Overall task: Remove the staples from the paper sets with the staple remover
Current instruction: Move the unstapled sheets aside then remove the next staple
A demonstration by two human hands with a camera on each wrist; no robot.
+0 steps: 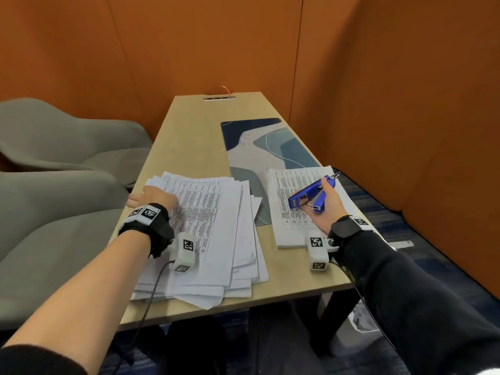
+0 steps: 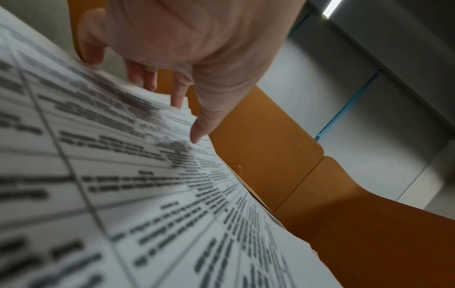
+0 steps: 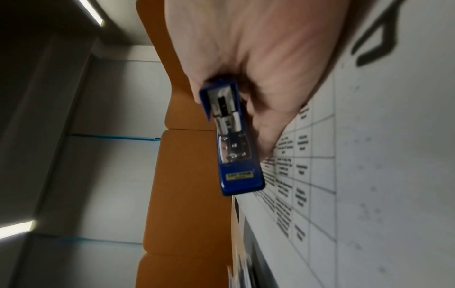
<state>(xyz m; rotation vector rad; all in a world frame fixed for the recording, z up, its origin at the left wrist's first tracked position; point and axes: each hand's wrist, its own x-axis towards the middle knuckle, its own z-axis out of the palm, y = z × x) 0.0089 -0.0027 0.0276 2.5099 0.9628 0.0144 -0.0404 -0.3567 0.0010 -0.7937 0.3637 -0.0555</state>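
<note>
A loose, fanned pile of printed paper sets lies at the table's near left. My left hand rests on its far left corner, straight fingers touching the top sheet. A neater stack of printed sheets lies to the right, partly on a desk mat. My right hand hovers just over that stack and grips a blue staple remover, its metal tip pointing away to the far right. In the right wrist view the blue tool sits in my curled fingers beside the sheet.
A blue and beige desk mat runs along the wooden table's right half. Grey chairs stand close on the left. Orange padded walls enclose the far and right sides. A power strip is set at the table's far edge.
</note>
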